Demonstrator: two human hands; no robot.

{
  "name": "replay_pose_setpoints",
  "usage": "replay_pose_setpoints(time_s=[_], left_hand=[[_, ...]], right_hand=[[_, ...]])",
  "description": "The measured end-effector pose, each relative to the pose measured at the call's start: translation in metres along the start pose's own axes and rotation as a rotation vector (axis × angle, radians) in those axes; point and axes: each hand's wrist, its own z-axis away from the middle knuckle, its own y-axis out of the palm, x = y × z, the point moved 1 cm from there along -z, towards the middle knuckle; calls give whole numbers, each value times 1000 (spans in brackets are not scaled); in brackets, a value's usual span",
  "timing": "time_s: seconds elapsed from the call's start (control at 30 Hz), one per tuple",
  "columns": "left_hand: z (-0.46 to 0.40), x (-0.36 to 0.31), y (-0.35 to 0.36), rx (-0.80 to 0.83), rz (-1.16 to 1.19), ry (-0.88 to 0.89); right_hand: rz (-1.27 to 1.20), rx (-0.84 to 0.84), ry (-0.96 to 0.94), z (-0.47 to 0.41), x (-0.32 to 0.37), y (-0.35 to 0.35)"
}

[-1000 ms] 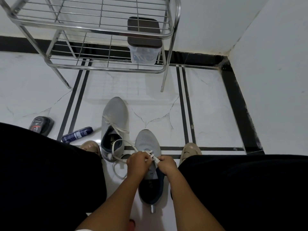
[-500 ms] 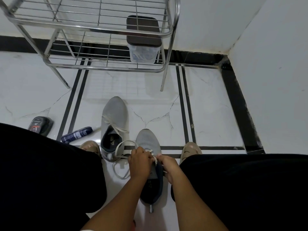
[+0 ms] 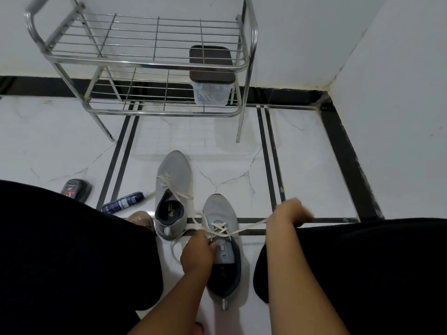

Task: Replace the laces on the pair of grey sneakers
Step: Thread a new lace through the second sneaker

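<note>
Two grey sneakers stand on the white floor between my knees. The far sneaker (image 3: 173,189) has a loose white lace crossed over its tongue. The near sneaker (image 3: 221,238) is half laced with a white lace (image 3: 250,225). My left hand (image 3: 197,252) holds the near sneaker at its left eyelets, fingers curled on the lace there. My right hand (image 3: 287,213) is out to the right, blurred, gripping the lace end and stretching it taut from the shoe. Slack lace loops on the floor left of the near sneaker.
A steel wire rack (image 3: 145,61) stands against the back wall with a clear box with a dark lid (image 3: 211,76) on its lower shelf. A dark blue can (image 3: 123,201) and a black polish tin (image 3: 76,189) lie at left. Walls meet at the right corner.
My right hand has left the shoe and swung out to the right, drawing the lace tight. My left hand stays at the near sneaker. The camera has tilted up slightly.
</note>
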Motion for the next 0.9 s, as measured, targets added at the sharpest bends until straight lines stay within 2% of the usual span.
replay_pose_setpoints(time_s=[0.03, 0.07, 0.1, 0.17, 0.2, 0.27, 0.33, 0.47, 0.5, 0.6, 0.67, 0.7, 0.77, 0.83, 0.9], left_hand=[[1, 1, -1, 17, -13, -1], [0, 2, -1, 34, -26, 4], [0, 2, -1, 54, -38, 6], [1, 2, -2, 80, -53, 21], [0, 2, -2, 90, -59, 33], [-1, 1, -4, 104, -69, 49], [-1, 0, -6, 118, -90, 59], [-1, 1, -8, 121, -132, 73], [-1, 1, -8, 116, -130, 72], [-1, 2, -10, 110, -119, 54], [-2, 2, -11, 110, -87, 47], [-2, 1, -12, 98, -57, 44], [-4, 0, -15, 55, 7, 37], [-10, 1, -17, 41, 9, 64], [-15, 1, -18, 87, -33, 77]], right_hand=[[-64, -87, -163, 6, 22, 3], [-16, -191, -367, 9, 37, 6], [102, -164, -545, 18, 53, 9], [495, 83, -721, 31, 46, 17], [740, 258, -710, 29, 25, 21], [1199, 606, -565, 22, -30, 15], [1463, 767, -460, 20, -78, 0], [1498, 727, -400, 22, -105, -16], [1461, 666, -368, 20, -101, -16], [1263, 274, -202, 1, -83, -23], [1266, 190, -122, -6, -79, -29], [1323, 196, -135, -5, -80, -29], [1406, 258, -283, 3, -83, -24], [1464, 476, -476, 11, -90, -16], [1487, 673, -527, 16, -98, -9]])
